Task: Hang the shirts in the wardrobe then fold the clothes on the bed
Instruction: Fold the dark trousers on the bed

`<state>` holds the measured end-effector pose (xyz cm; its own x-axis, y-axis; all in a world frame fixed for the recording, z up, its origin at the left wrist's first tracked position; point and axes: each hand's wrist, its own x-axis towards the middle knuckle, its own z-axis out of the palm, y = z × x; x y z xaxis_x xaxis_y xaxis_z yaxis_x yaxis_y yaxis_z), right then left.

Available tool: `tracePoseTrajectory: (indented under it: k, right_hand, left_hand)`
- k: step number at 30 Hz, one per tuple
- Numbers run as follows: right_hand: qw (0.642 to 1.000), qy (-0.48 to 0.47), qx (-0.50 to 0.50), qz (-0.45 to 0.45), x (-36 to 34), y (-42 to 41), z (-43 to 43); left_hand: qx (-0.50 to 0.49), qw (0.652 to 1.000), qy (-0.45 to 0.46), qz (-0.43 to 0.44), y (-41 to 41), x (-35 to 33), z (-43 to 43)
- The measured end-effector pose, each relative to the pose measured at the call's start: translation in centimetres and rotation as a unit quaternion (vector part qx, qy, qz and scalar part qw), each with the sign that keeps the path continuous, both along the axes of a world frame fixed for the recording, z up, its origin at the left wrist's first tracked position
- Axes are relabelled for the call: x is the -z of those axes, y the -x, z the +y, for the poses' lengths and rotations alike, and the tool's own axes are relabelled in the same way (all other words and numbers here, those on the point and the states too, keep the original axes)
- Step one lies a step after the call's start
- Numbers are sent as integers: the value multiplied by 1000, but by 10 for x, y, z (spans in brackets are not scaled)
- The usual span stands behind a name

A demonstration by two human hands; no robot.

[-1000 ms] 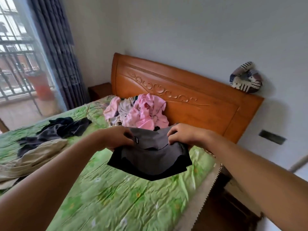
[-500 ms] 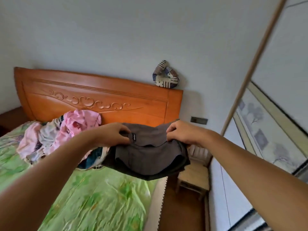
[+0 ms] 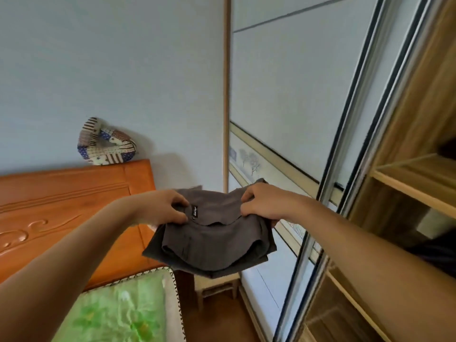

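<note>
- The folded grey garment (image 3: 212, 239) is held in the air, past the corner of the bed (image 3: 118, 309) and in front of the wardrobe (image 3: 404, 183).
- It is pinched at its top edge by the left hand (image 3: 162, 209) and the right hand (image 3: 264, 204), fingers clenched on the cloth.
- Two spaced grips are judged to keep the fold intact.
- The open shelf (image 3: 417, 178) is judged the likely destination.

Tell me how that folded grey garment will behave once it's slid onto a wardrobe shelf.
The folded grey garment is probably floppy: its lower edges sag below both hands' grip. It looks light, pinched only at the top. Pushed, the layers could well bunch or unfold.
</note>
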<state>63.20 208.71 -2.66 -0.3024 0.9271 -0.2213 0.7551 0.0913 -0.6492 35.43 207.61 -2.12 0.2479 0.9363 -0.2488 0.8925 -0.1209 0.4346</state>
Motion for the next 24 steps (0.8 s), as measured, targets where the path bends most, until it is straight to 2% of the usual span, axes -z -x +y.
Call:
tracePoseTrajectory:
  k: [3, 9, 16, 24]
  right_hand:
    - [999, -8, 47, 1, -6, -34, -23]
    - [983, -71, 167, -33, -33, -111, -99]
    - [948, -94, 306, -11, -56, -185, -203]
    - [899, -123, 420, -17, -90, -238, -286]
  left_hand:
    - [62, 998, -2, 1, -39, -11, 13]
    - [182, 981, 23, -58, -132, -39, 1]
    - [300, 950, 28, -81, -227, -67, -44]
    - [387, 914, 18, -116, -311, -96, -80]
